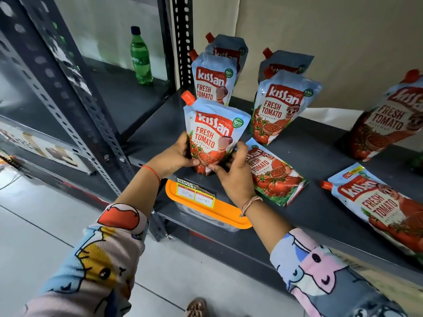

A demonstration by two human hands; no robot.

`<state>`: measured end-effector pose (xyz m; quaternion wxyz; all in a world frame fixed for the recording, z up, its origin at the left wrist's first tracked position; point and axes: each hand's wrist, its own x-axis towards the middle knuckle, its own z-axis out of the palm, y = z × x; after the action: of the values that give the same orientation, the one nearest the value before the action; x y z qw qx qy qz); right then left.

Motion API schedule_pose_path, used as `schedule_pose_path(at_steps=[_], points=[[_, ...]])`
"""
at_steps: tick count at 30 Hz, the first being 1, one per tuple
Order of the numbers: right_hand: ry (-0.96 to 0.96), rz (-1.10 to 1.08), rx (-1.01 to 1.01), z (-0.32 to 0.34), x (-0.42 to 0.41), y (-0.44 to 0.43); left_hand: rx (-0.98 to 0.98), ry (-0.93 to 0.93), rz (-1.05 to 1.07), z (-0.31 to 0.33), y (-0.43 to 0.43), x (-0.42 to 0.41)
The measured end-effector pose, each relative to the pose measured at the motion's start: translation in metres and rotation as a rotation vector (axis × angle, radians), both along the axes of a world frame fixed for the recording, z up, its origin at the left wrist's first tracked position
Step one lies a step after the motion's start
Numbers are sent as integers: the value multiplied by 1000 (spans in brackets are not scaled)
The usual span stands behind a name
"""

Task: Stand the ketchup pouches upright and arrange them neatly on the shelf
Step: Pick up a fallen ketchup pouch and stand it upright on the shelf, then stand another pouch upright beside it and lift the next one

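A Kissan ketchup pouch [214,131] with a red cap stands upright at the front left of the dark shelf [320,154]. My left hand [175,156] grips its lower left side and my right hand [233,175] its lower right. Behind it two pouches [212,81] stand in a row. To the right two more pouches [279,106] stand one behind the other. Another upright pouch [386,120] leans at the far right. One pouch [274,172] lies flat beside my right hand, and a second flat pouch [386,207] lies at the right front.
A green soda bottle [140,57] stands on the neighbouring shelf to the left, past a perforated metal post [182,40]. An orange-lidded container [206,211] and a price label [194,194] sit below the shelf's front edge. A beige wall backs the shelf.
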<state>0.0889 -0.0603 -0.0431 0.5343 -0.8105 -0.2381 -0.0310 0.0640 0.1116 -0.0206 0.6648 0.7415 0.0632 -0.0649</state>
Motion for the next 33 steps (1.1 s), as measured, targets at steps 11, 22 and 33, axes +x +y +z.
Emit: schedule_pose_path(at_steps=[11,22,33], points=[[-293,-157,-229,44,24,-67,134,-176,810,1,-29,-54],[791,62,-485,53,70,-131,-566,320,421,15,-203,-25],[541,184,164,34,16,-174,-92,-41,411,-3,-219,-48]])
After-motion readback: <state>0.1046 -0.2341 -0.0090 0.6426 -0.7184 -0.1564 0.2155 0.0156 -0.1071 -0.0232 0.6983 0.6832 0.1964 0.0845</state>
